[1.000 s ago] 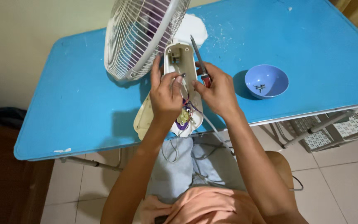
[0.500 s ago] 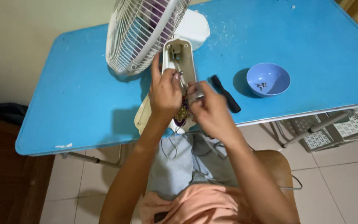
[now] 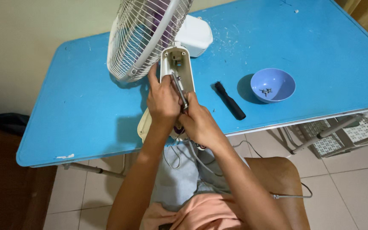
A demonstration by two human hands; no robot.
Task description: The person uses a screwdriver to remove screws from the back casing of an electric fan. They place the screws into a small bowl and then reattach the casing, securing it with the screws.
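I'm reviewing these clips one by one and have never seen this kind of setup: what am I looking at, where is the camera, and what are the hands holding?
The camera sits on a person's head and looks down at their own two bare hands; no robot is involved. A white fan lies on a blue table with its neck opened. The left hand grips the neck. The right hand holds a thin metal tool against it. Beside them lie a black handle and a blue bowl with small screws.
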